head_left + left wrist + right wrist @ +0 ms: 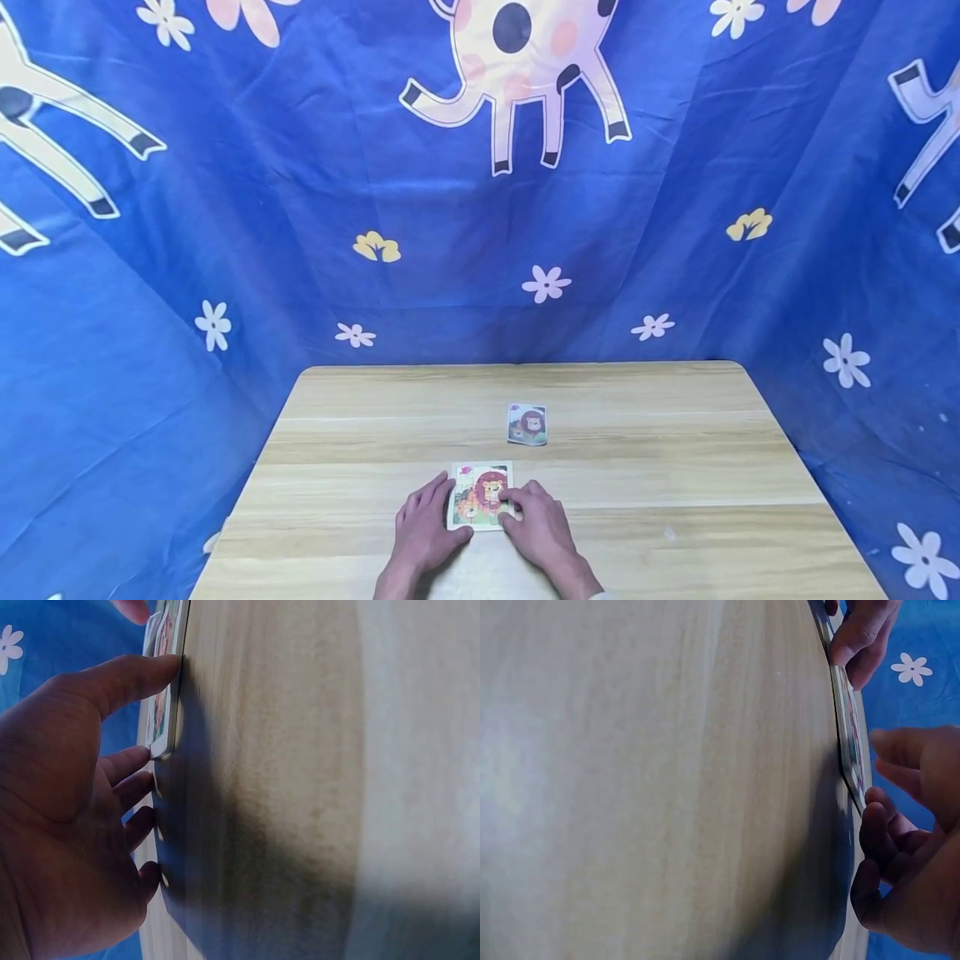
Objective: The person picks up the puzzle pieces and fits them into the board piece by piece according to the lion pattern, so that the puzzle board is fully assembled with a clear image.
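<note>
A small framed jigsaw puzzle (472,510) with a lion and a tiger cub lies flat on the table. At its left side and near corner, my left hand (426,525) holds the frame, the thumb on the near edge and the fingers along the left edge. My right hand (542,525) is over the right edge, index finger and thumb reaching above the picture, with no loose piece visible between them. The right wrist view shows this thumb and index finger close above the puzzle (853,742), the other fingers loosely curled beside it.
Behind the puzzle lies a small picture card (527,425) with a similar lion. The light wooden table (675,467) is bordered at the back and sides by a blue cloth (450,292) printed with flowers and animals.
</note>
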Available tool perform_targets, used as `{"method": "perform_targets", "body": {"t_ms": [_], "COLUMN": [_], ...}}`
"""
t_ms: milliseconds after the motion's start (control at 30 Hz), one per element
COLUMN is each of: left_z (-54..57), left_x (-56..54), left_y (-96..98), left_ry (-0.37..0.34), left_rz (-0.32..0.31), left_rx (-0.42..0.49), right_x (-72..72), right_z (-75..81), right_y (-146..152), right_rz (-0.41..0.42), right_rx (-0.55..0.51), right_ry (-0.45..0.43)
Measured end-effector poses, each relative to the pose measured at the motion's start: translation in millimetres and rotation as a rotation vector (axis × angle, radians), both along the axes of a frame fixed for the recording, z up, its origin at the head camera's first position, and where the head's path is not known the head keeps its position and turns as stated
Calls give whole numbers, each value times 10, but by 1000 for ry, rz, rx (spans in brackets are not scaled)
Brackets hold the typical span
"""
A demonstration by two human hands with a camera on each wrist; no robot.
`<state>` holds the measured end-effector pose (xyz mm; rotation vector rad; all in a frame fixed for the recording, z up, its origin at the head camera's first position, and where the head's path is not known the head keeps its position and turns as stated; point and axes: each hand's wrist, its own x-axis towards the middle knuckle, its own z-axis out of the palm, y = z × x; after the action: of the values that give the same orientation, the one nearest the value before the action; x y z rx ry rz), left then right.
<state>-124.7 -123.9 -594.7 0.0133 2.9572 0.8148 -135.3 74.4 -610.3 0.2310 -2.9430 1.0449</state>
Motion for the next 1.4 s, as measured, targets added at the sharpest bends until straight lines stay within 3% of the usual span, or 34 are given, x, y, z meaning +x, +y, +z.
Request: {"method": "perform_targets", "body": {"t_ms": [333,533,1000,1200,1400], "left_z": [8,-7,-88,-91,-9], "left_x": [-16,-8,-70,-71,-101], "left_y": [-11,-18,-71,-153,-208], "left_ry": [8,0,16,27,50], "left_rz": [1,1,33,68,69], "left_rx": [-1,4,91,120,132], "right_x": [-11,-12,-25,-30,-21], "right_z": [-13,42,14,16,-14], "right_y": [-90,-151,-4,85,218], "right_rz": [6,-3,3,-17,-18], "right_rx": [132,188,91,125,175], "right_ry": [43,17,14,89,108]}}
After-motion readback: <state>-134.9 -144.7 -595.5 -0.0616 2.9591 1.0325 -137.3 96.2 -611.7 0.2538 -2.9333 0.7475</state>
